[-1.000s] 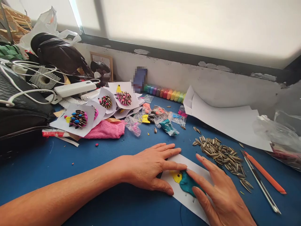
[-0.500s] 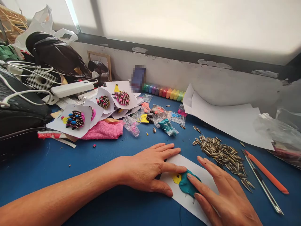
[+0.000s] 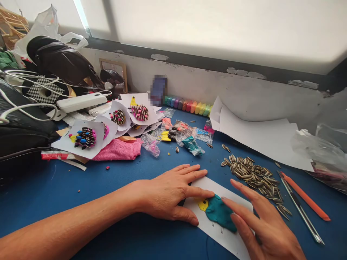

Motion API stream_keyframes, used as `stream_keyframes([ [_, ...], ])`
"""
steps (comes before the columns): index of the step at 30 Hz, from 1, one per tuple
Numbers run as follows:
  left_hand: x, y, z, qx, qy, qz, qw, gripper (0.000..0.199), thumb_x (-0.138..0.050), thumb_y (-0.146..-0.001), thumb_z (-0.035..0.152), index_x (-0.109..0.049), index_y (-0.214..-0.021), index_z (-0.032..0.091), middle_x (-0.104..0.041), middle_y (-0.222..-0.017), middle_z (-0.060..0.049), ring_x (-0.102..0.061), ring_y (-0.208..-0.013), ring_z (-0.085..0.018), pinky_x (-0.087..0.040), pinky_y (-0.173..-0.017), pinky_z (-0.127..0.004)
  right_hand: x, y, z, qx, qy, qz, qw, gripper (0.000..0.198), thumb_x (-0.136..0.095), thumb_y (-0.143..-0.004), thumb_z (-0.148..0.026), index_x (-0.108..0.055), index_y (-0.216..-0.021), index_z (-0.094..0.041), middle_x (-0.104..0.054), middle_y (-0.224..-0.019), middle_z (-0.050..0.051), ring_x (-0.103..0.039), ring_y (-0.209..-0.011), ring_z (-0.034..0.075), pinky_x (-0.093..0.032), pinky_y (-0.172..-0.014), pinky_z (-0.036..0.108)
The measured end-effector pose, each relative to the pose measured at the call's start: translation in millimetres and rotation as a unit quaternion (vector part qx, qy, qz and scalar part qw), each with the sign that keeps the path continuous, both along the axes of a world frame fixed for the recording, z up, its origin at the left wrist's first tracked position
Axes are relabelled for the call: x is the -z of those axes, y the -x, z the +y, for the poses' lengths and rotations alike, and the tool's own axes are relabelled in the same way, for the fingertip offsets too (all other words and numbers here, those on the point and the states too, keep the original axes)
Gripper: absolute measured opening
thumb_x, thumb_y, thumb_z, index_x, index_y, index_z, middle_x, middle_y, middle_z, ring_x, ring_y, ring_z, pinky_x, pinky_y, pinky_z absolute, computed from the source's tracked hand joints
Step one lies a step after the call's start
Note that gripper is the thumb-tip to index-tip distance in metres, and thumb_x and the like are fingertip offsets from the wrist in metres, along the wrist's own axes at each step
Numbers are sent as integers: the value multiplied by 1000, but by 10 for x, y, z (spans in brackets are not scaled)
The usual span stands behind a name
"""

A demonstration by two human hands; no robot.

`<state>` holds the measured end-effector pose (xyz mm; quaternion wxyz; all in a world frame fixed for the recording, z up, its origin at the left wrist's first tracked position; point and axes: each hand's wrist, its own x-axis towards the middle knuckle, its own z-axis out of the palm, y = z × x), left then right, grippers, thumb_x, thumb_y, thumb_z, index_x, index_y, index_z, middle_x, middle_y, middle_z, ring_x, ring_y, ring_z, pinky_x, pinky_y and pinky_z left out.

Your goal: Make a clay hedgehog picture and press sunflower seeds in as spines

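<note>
Landmark: seed pile, loose and striped.
Teal clay: flattened patch on a white sheet, near side of the seed pile, toward its left; joins a yellow clay piece.
Left hand: left of the seed pile, palm down, fingers spread over the sheet; index tip by the teal's upper edge.
Right hand: just nearside of the seed pile, fingers parted, curved, pinching nothing visible; index and thumb tips at the teal. Pressing or hovering: cannot tell.
Clay feel: probably light, soft, slightly tacky; likely dents easily.
Sheet feel: thin, likely bends and slides unless held.
Best hold: sheet's bare margins; flat fingertips only on clay.
</note>
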<state>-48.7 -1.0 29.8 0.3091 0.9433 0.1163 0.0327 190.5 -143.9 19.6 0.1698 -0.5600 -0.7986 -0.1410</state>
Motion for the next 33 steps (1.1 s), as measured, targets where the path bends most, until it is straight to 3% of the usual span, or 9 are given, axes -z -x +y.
stream_keyframes([
  [10, -6, -9, -8, -6, -3, 9, 1000, 69, -61, -87, 62, -45, -148, 32, -17, -164, -9, -13, -152, -33, -13, -122, -52, 38, -6, 57, -7, -3, -43, 999, 32, -51, -95, -35, -67, -121, -24, -47, -148, 12, -52, -131, 27, -53, -95, 42],
  [22, 5, -3, -1, -4, -1, 0, 1000, 70, -61, -88, 61, -44, -148, 29, -17, -164, -10, -13, -152, -33, -14, -122, -52, -3, -23, 12, -25, -3, -2, 1000, 29, -53, -94, -32, -68, -117, -24, -48, -149, 11, -53, -131, 27, -54, -95, 41],
  [30, -42, -10, -31, -5, 3, 19, 1000, 69, -65, -88, 48, -39, -150, 34, -5, -165, -9, -8, -152, -33, -12, -121, -54, -41, -93, 19, -82, -9, -48, 995, 36, -60, -89, -30, -68, -123, -23, -44, -152, 16, -47, -136, 31, -51, -99, 45],
  [33, -63, -11, -41, -2, 4, 29, 1000, 68, -64, -87, 46, -40, -150, 35, -8, -165, -8, -7, -152, -32, -10, -121, -55, -28, -102, 30, -79, -15, -69, 994, 38, -62, -89, -33, -67, -125, -23, -44, -151, 17, -48, -135, 33, -51, -97, 46],
])
